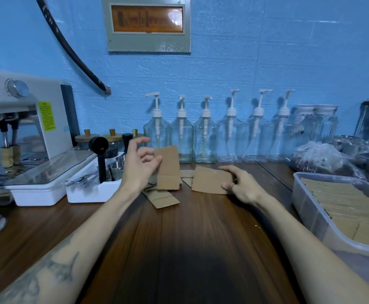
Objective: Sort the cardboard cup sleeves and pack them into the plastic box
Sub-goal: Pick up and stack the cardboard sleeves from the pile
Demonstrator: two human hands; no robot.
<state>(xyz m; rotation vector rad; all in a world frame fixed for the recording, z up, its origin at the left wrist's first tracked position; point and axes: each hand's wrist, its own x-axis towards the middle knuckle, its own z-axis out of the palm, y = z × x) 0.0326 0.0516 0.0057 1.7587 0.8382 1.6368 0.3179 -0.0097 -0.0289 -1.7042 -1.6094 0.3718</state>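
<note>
Several flat brown cardboard cup sleeves lie in a loose pile (163, 199) on the wooden counter. My left hand (138, 165) is raised above the pile and pinches one sleeve (168, 160) upright between thumb and fingers. My right hand (240, 183) rests on the counter and grips a small stack of sleeves (211, 179) at its right edge. At the right stands the clear plastic box (310, 212), with rows of sleeves lying flat inside it.
A white tray (84, 194) of metal cups and a black tamper sits left of the pile, beside an espresso machine (25, 119). Empty pump bottles (205, 137) line the blue wall. A plastic bag (319, 156) and metal containers lie at the back right.
</note>
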